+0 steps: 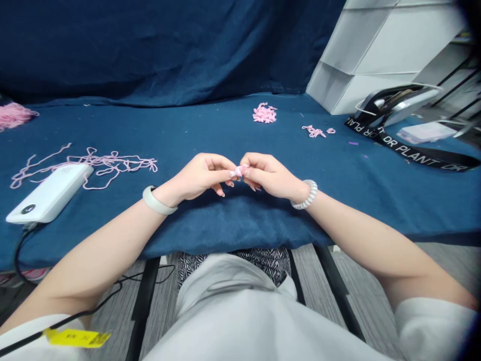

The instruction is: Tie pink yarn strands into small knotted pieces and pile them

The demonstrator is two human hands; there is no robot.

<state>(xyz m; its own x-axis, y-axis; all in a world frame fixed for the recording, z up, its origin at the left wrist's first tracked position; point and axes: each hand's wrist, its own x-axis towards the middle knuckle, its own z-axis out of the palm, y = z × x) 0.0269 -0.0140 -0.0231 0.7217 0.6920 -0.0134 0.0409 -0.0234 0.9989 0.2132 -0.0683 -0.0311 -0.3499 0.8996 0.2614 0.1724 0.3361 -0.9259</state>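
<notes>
A small piece of pink yarn (pixel 239 171) sits between my fingertips, just above the front part of the blue cloth. My left hand (pixel 205 175) pinches it from one side with thumb and forefinger. From the other side my right hand (pixel 268 174) pinches it in the same way, and the two hands nearly meet. Whether the yarn is knotted or wound cannot be made out. To the left lie loose strands of pink yarn (pixel 112 163). Farther back is a small heap of short pink yarn pieces (pixel 264 113), with a few more pieces (pixel 314 131) to its right.
A white power bank (pixel 52 193) with a black cable lies at the left, partly on the strands. A pink yarn bundle (pixel 15 115) is at the far left edge. White boxes (pixel 376 55) and a black lettered strap (pixel 413 150) occupy the right side. Blue cloth (pixel 180 130) covers the table.
</notes>
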